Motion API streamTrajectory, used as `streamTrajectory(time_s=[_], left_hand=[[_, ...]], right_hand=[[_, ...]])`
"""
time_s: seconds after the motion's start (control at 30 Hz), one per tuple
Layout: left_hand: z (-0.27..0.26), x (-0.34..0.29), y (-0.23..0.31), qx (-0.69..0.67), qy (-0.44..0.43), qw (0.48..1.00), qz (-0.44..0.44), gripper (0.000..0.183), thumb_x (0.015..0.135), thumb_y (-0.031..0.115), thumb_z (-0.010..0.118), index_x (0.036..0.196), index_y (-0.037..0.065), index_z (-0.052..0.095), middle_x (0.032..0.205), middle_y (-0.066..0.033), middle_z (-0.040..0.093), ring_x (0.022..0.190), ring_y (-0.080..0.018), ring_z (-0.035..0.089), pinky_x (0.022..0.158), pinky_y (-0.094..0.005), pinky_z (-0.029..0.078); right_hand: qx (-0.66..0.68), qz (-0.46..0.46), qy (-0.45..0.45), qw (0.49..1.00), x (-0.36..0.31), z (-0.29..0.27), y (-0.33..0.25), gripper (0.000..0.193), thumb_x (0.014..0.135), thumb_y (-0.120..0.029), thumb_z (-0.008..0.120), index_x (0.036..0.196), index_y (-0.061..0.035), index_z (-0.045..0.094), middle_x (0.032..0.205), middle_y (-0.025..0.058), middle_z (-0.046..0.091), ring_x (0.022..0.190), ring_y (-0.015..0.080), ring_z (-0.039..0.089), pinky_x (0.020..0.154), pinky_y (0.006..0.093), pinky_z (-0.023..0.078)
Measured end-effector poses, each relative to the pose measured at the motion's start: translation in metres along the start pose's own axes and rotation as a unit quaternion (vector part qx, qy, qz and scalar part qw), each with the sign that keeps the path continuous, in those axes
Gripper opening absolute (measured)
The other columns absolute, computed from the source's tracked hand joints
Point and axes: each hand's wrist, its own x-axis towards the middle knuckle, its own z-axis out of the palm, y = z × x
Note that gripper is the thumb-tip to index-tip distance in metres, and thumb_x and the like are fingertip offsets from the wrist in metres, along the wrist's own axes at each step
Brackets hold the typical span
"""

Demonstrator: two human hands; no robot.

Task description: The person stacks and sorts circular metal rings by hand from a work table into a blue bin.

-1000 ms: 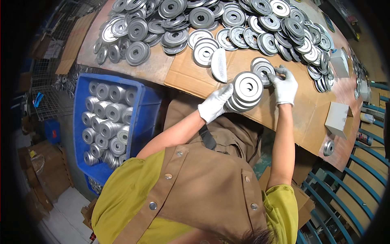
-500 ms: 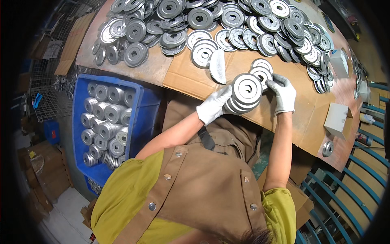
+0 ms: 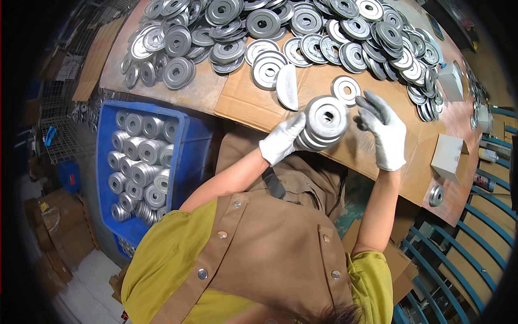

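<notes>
1. The left hand in a white knit glove [image 3: 283, 139] has its fingers curled around the left side of a stack of silver-grey, ring-shaped metal discs [image 3: 325, 121]. The stack is held tilted at the near edge of a flat brown cardboard sheet [image 3: 243, 97]; the discs' centre holes roughly line up, though their rims are not quite even.
2. The right hand in a grey-palmed white glove [image 3: 386, 137] is raised to the right of the stack, its fingers loosely bent and spread, with nothing visible in them.
3. One loose pale metal disc [image 3: 345, 90] lies on the cardboard, just beyond the stack and near the right fingertips; whether they touch it, I cannot tell.
4. Done, as far as shows: the held discs are gathered face to face, and a deep blue plastic bin [image 3: 189, 156] on the left contains rows of similar metal discs in columns [image 3: 143, 148], which look like finished stacks.
5. Left, by my judgement: most of the sorting, since a broad heap of loose grey metal discs [image 3: 264, 24] covers the far side of the brown worktop [image 3: 210, 82]. The held stack itself is outside the bin.
6. A pale half-round plate [image 3: 287, 87] lies left of the loose disc, against a few overlapping discs.
</notes>
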Motion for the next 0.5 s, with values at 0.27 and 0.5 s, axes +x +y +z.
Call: streamTrajectory(time_s=[0.27, 0.5], left_hand=[[0.008, 0.003, -0.005, 0.021, 0.019, 0.999, 0.018, 0.061, 0.107, 0.042, 0.052, 0.153, 0.003, 0.04, 0.144, -0.0094, 0.058, 0.13, -0.0203, 0.058, 0.106, -0.0393, 0.053], [0.01, -0.001, -0.001, 0.029, 0.017, 0.999, 0.021, 0.068, 0.105, 0.047, 0.054, 0.154, 0.003, 0.038, 0.147, -0.0101, 0.054, 0.134, -0.0204, 0.055, 0.108, -0.0396, 0.05]], right_hand=[[-0.608, -0.242, 0.036, 0.755, 0.053, -0.003, 0.066, 0.04, 0.089, -0.023, 0.07, 0.126, -0.0081, 0.065, 0.143, 0.0149, 0.057, 0.131, 0.0377, 0.052, 0.105, 0.0473, 0.044], [-0.645, -0.29, 0.022, 0.707, 0.047, 0.006, 0.063, 0.036, 0.088, -0.018, 0.069, 0.121, -0.006, 0.065, 0.143, 0.0161, 0.055, 0.133, 0.0373, 0.05, 0.105, 0.047, 0.042]])
